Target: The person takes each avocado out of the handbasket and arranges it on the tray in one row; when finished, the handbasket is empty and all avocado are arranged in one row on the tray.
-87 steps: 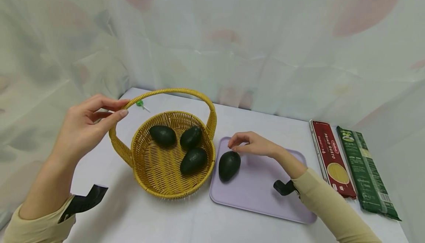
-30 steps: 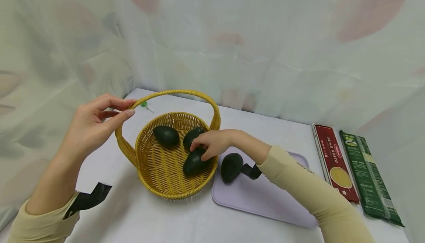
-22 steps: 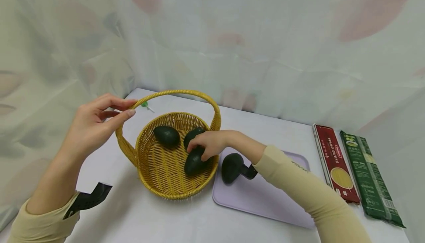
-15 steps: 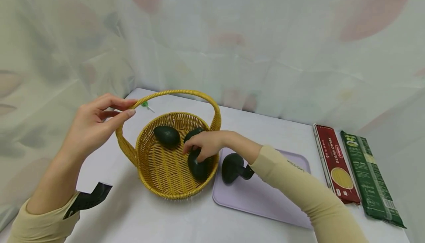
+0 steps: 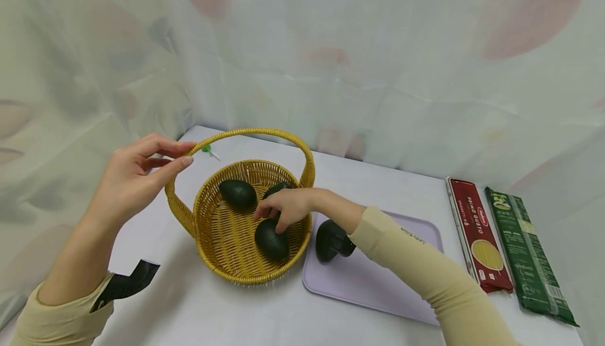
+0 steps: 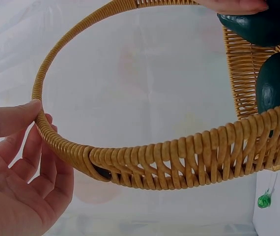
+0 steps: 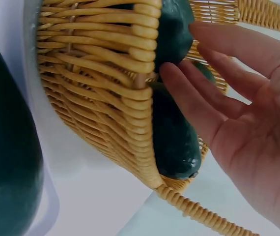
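My left hand (image 5: 137, 175) pinches the side of the yellow wicker basket's handle (image 5: 257, 130), thumb on the near side and fingers behind it in the left wrist view. Three dark green avocados lie in the round basket (image 5: 203, 241). My right hand (image 5: 293, 207) reaches over the right rim, its thumb tip at the top of the front avocado (image 5: 271, 241) and its fingers extended beyond it. Behind that hand, the back avocado (image 5: 277, 187) is partly covered. Another avocado (image 5: 238, 194) lies at the back left. In the right wrist view, the thumb meets the front avocado (image 7: 174, 39).
A lilac tray (image 5: 373, 283) beside the basket bears one more avocado (image 5: 326, 241), partly behind the right wrist's black strap mount. At far right lie a red spaghetti pack (image 5: 479, 236) and a green pack (image 5: 529, 257). A green lollipop (image 5: 208, 149) lies behind the handle.
My right hand moved from the tray into the basket. The front avocado has turned and shifted left from the right wall. My left hand stays on the handle.
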`<state>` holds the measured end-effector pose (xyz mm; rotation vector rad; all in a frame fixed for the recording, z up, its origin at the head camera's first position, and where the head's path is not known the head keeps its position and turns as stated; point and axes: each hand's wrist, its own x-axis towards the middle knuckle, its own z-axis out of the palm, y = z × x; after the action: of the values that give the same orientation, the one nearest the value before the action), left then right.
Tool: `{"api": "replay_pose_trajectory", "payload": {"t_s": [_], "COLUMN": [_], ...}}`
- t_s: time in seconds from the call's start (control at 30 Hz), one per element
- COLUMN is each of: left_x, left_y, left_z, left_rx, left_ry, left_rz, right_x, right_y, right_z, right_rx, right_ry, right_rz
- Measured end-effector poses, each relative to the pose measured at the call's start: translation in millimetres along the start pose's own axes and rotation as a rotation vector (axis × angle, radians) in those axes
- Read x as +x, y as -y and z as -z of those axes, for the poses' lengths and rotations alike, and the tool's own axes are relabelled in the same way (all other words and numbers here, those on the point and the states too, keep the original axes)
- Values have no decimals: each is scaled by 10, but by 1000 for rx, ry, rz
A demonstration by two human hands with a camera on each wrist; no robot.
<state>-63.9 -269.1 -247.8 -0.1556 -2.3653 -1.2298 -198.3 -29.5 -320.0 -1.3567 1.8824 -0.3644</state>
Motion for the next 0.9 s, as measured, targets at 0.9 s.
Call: {"api": "replay_pose_trajectory", "payload": {"t_s": [0.9], "left_x": [-5], "left_y": [-3], "left_z": [-5], "left_rx": [10], "left_ry": [-1], "left_rz": [1], "right_x": [189], "right_y": [24], "right_z": [72], "right_rx": [-15], "right_ry": [147], "right_rz": [-123]}}
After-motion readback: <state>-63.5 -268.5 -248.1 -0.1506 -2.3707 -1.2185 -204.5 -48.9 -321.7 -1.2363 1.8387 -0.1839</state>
